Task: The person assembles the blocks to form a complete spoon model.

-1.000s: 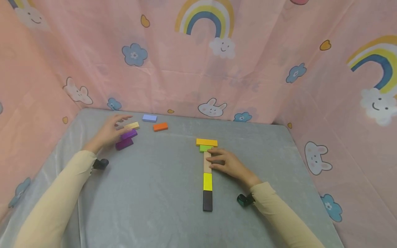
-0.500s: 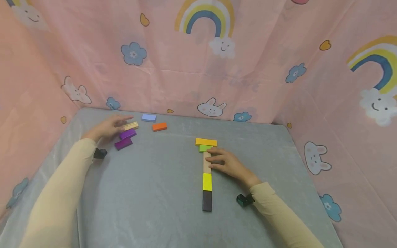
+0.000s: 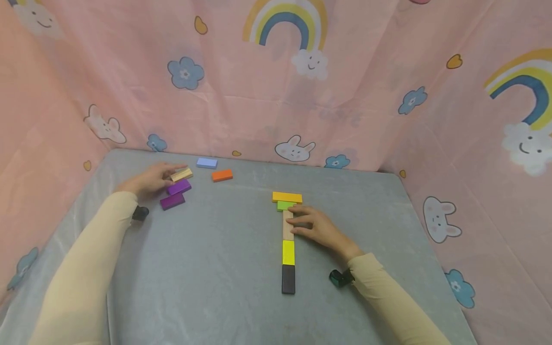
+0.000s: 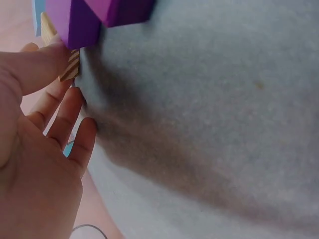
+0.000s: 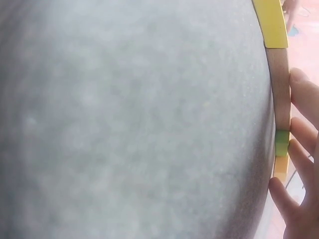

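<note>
At the back left of the table, my left hand (image 3: 150,179) pinches a striped light-wood block (image 3: 182,174) by its left end, thumb on the near side in the left wrist view. Just in front of it lie a violet block (image 3: 179,187) and a darker purple block (image 3: 172,201). My right hand (image 3: 322,230) has loosely bent fingers resting along the right side of a plain wooden block (image 3: 287,227). That block is part of a line with a green block (image 3: 283,205), an amber block (image 3: 287,197) set crosswise at the far end, a yellow block (image 3: 288,252) and a black block (image 3: 288,279).
A pale blue block (image 3: 207,163) and an orange block (image 3: 222,175) lie near the back edge, right of my left hand. The grey cloth-covered table (image 3: 207,268) is bordered by a pink patterned curtain (image 3: 366,96) behind and at the sides.
My left hand has come down onto the striped wooden block, its fingers closing on the left end. The block and the purple ones have shifted slightly. My right hand has stayed in place.
</note>
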`<control>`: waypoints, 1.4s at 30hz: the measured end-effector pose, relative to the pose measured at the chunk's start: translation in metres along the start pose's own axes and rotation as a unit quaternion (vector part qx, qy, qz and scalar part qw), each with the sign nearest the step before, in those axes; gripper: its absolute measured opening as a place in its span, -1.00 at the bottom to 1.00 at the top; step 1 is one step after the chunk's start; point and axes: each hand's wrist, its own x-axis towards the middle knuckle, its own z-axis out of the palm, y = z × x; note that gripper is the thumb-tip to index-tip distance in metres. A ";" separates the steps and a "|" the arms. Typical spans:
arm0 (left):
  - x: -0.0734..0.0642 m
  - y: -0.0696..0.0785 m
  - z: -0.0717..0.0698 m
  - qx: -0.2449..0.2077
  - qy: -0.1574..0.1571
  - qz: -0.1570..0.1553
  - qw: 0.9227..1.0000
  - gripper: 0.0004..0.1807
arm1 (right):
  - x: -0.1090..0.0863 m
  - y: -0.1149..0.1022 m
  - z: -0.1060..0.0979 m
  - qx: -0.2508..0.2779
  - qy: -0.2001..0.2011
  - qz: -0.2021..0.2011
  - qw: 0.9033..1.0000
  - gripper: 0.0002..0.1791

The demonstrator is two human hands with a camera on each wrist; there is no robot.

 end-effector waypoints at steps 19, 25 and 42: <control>0.005 -0.002 0.001 -0.011 0.002 -0.013 1.000 -0.28 | 0.001 0.001 0.000 -0.006 0.005 0.000 1.000 -0.60; 0.005 -0.001 0.001 -0.019 0.037 -0.010 0.999 -0.34 | 0.001 0.000 -0.001 -0.007 0.003 -0.006 1.000 -0.61; 0.012 0.022 -0.005 -0.054 0.127 -0.018 0.990 -0.24 | 0.001 0.000 -0.001 0.001 -0.010 0.015 1.000 -0.60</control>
